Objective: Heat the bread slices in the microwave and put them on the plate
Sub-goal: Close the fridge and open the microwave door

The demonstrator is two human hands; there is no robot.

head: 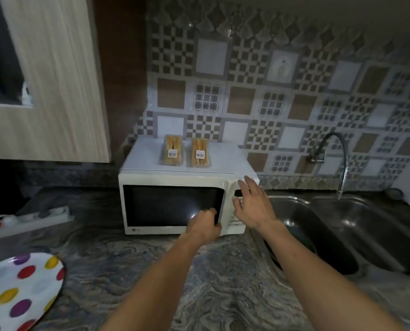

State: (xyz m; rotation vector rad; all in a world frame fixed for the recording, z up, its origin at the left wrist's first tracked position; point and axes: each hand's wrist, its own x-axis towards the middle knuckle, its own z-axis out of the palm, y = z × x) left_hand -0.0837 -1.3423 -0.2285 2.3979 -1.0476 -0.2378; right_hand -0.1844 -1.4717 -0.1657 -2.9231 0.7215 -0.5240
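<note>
Left hand [205, 223] gripped the microwave [175, 204] door edge while the flat, open right hand [251, 206] braced the control panel; opening appeared next, bread packs [184, 151] waiting on top.

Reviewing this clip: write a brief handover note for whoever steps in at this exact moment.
Left hand grips the right edge of the microwave door, which looks shut. Right hand lies open and flat on the control panel.
Two wrapped bread packs sit on top of the microwave; the dotted plate is near left on the counter.
Done: nothing heated.
Left: open door, unwrap, heat, plate.
</note>
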